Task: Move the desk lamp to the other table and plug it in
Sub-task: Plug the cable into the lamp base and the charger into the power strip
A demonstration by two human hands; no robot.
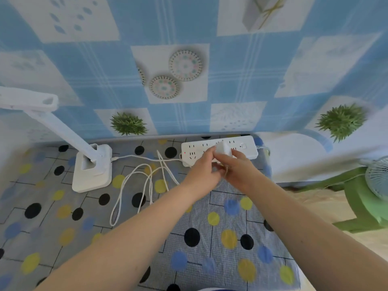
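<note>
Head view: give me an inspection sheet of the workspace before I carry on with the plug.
Surface: table under a dotted cloth.
Job's things: desk lamp upright at left; power strip by the wall; white adapter held over the strip, seating unclear.
Clutter: nothing seen.
Hands: left hand and right hand both grip the adapter.
Cables: white cord runs from the lamp base in loose loops toward the hands.
Surroundings: blue patterned wall covering; green chair and fan at right.
</note>
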